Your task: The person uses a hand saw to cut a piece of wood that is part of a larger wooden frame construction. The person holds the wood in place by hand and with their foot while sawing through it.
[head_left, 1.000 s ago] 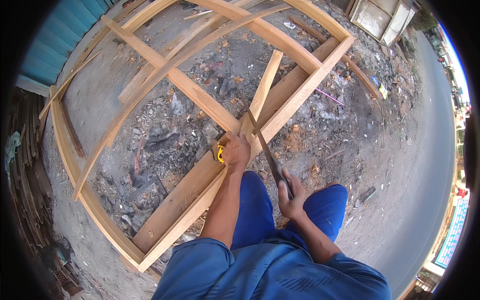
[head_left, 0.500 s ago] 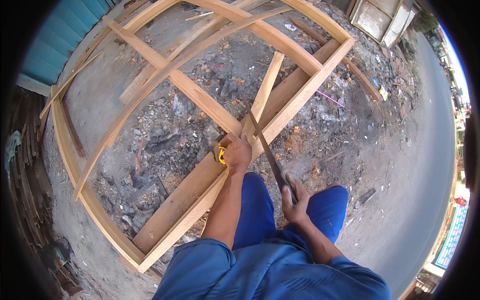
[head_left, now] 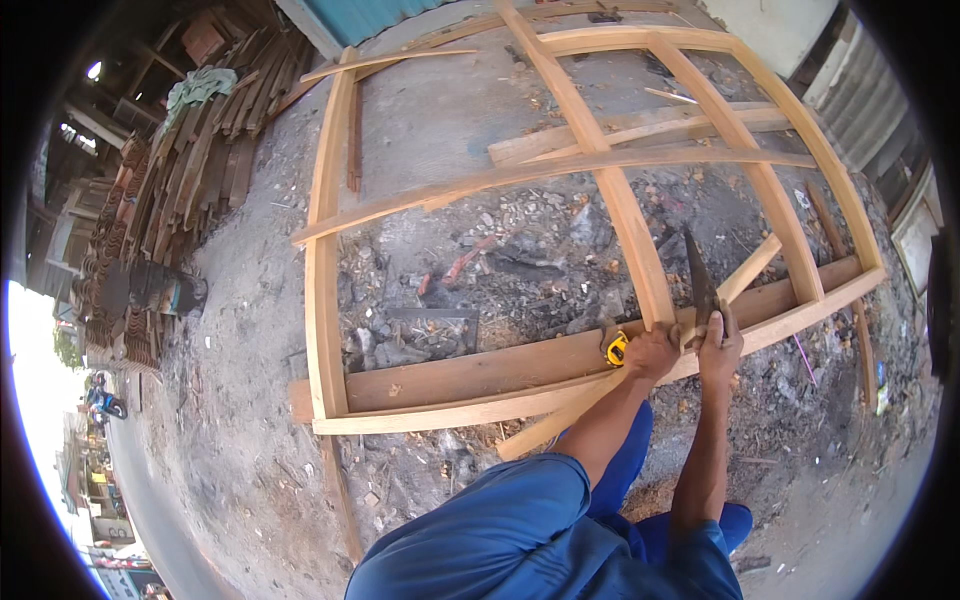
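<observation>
A large frame of pale timber lies on the ground, with its near rail (head_left: 480, 412) closest to me. Across that rail a narrow wooden strip (head_left: 753, 268) runs slantwise. My left hand (head_left: 655, 352) grips the strip where it crosses the rail, near the end of a crosspiece (head_left: 632, 235). Beside its knuckles is a yellow tape measure (head_left: 616, 348). My right hand (head_left: 720, 345) is closed round the handle of a dark handsaw (head_left: 700, 270). The blade points away from me, close beside the strip; whether its teeth touch the wood I cannot tell.
Under the frame lie rubble and ash (head_left: 520, 250). A long thin batten (head_left: 460, 188) crosses the frame, and loose boards (head_left: 560, 145) lie beyond it. Stacked old planks (head_left: 215, 150) with a green cloth (head_left: 200, 88) stand at the left. A blue metal wall (head_left: 370, 18) rises behind.
My view has swung toward the left. My right hand has brought the saw forward, up beside my left hand and the strip. The left hand keeps its hold.
</observation>
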`<state>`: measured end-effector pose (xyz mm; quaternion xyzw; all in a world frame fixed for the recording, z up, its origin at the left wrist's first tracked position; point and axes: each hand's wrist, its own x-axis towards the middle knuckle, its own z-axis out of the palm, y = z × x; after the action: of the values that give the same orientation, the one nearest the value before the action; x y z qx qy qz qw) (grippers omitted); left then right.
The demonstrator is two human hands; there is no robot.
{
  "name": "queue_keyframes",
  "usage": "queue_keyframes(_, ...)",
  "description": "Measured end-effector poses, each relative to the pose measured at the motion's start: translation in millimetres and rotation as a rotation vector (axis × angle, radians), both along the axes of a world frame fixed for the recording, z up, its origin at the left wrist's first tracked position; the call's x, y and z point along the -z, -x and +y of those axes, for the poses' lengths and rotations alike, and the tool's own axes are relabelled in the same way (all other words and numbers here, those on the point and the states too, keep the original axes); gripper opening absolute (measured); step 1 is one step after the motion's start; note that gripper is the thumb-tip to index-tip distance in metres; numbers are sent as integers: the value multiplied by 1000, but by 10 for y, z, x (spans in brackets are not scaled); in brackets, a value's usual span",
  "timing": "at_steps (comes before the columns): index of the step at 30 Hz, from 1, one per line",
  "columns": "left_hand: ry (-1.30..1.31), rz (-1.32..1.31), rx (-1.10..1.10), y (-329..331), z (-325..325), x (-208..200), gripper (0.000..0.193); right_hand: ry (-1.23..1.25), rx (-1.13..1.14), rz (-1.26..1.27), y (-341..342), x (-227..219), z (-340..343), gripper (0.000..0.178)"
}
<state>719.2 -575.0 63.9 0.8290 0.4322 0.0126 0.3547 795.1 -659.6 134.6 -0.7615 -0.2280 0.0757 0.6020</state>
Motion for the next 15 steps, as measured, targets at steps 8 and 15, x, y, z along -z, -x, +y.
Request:
queue_keyframes(8, 71, 177, -1, -63, 27, 65, 68, 269, 29, -62, 1654, -543, -1760, 40)
queue_keyframes(15, 32, 129, 99, -201, -113, -109, 69, 85, 188, -99, 220, -22, -402, 36)
